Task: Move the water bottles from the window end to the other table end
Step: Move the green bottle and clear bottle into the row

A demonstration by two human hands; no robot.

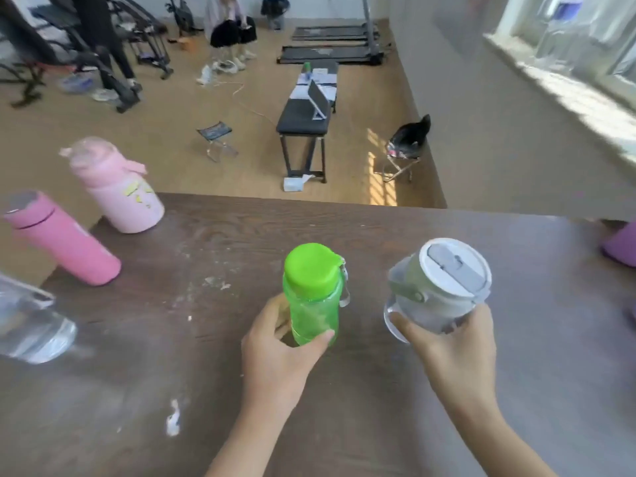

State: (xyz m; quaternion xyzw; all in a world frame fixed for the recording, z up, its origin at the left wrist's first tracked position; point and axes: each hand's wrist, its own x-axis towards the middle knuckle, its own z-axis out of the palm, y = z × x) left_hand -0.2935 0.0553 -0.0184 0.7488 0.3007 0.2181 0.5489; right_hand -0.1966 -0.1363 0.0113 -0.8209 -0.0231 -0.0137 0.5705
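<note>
Midway: left hand (275, 352) fingers wrapped around green bottle (315, 294), right hand (454, 349) around clear grey-lidded bottle (437, 290), mid-table (378, 232). Three bottles stand far left; a purple bottle (621, 247) remains at the right, window end.

The middle of the brown table (241, 235) is bare. At the left end stand a dark pink bottle (65, 239), a light pink bottle (120, 191) and a clear bottle (31, 325). A purple thing (621, 247) sits at the right edge.
</note>
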